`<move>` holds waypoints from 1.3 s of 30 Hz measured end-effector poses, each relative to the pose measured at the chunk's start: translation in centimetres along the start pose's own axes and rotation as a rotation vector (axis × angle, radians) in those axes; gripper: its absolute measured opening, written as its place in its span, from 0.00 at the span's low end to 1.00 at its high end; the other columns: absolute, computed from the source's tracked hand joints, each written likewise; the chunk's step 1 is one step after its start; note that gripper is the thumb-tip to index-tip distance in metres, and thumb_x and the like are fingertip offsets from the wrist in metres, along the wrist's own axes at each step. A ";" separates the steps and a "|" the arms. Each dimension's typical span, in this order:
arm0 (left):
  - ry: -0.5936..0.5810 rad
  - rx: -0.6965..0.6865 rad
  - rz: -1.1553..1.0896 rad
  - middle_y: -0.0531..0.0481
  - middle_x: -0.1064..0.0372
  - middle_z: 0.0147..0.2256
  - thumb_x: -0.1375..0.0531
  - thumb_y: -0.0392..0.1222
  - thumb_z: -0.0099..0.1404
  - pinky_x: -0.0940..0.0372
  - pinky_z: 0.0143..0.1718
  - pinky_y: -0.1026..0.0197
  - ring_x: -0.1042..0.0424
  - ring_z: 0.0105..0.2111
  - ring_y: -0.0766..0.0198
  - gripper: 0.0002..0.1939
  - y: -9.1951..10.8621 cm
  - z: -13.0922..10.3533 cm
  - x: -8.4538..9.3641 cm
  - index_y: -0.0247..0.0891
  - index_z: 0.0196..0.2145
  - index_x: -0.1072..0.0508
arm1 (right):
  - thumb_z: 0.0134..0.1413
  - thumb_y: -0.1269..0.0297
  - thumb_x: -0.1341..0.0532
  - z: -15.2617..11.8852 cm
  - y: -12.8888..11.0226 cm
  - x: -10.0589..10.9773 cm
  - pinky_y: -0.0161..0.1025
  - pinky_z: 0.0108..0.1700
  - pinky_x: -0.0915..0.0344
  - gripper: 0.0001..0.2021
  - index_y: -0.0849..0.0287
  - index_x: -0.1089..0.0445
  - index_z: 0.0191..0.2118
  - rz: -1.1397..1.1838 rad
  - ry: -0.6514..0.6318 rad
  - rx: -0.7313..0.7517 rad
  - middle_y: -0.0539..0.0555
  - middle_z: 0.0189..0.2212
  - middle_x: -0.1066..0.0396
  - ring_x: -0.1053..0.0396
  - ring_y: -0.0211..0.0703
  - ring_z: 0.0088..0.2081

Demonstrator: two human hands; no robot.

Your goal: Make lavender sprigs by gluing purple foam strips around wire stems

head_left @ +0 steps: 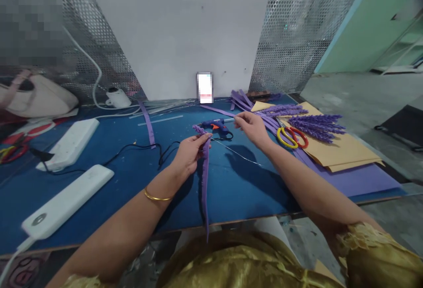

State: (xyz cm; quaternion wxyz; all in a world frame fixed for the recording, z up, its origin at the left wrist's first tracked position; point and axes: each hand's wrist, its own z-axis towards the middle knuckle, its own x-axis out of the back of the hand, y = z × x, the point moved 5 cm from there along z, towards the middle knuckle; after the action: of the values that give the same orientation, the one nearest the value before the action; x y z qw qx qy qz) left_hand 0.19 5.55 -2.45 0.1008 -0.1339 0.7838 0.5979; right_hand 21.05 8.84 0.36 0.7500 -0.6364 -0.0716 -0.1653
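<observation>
My left hand is closed on a purple fringed strip, pinched between thumb and fingers. The strip's upper end is wound into a small twisted tip, and its long tail hangs down past the table edge. A thin wire runs out from the pinched part to the right. Just beyond lies a blue glue gun with an orange trigger, its nozzle toward the left. A pale glue stick sticks out of its back end. My right hand has its thumb and fingertips pinched together at that stick's end.
Red-and-yellow scissors, finished lavender stems, brown paper and purple sheets lie at the right. White power strips and a black cable occupy the left. A phone leans against the white board.
</observation>
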 end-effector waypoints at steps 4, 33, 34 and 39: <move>-0.001 0.001 -0.001 0.53 0.29 0.22 0.27 0.38 0.49 0.41 0.18 0.70 0.32 0.20 0.72 0.12 0.1 -0.1 0.0 0.31 0.31 0.19 | 0.64 0.64 0.41 2.9 2.5 -2.0 0.34 0.31 0.33 0.11 0.62 0.32 0.30 0.038 -0.116 -0.252 0.55 0.27 0.27 0.30 0.36 0.26; 0.051 0.044 -0.108 0.53 0.28 0.22 0.26 0.34 0.48 0.41 0.22 0.67 0.34 0.20 0.72 0.10 0.8 1.6 1.3 0.32 0.29 0.20 | 0.58 0.44 0.40 -3.5 0.2 3.8 0.35 0.21 0.43 0.20 0.59 0.27 0.34 0.171 -0.035 0.258 0.51 0.24 0.28 0.38 0.34 0.19; 0.048 0.044 -0.108 0.53 0.28 0.22 0.26 0.34 0.48 0.42 0.22 0.68 0.34 0.20 0.72 0.10 0.8 1.6 1.3 0.32 0.29 0.20 | 0.59 0.45 0.39 -4.1 -0.2 3.3 0.35 0.22 0.42 0.20 0.59 0.26 0.35 0.072 -0.099 0.305 0.50 0.21 0.31 0.39 0.35 0.19; 0.021 0.041 -0.108 0.52 0.27 0.24 0.26 0.35 0.49 0.39 0.23 0.68 0.33 0.22 0.71 0.11 0.7 1.5 1.1 0.31 0.31 0.19 | 0.60 0.49 0.39 -6.1 -0.2 0.9 0.38 0.28 0.37 0.16 0.59 0.27 0.36 -0.219 -0.208 0.439 0.54 0.28 0.28 0.35 0.40 0.25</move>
State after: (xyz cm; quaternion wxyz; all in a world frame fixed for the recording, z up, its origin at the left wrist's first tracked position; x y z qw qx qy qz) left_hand -1.12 7.09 -2.54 0.1276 -0.1800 0.7886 0.5739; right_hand 21.21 2.66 -0.27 0.8364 -0.4604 -0.2511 -0.1596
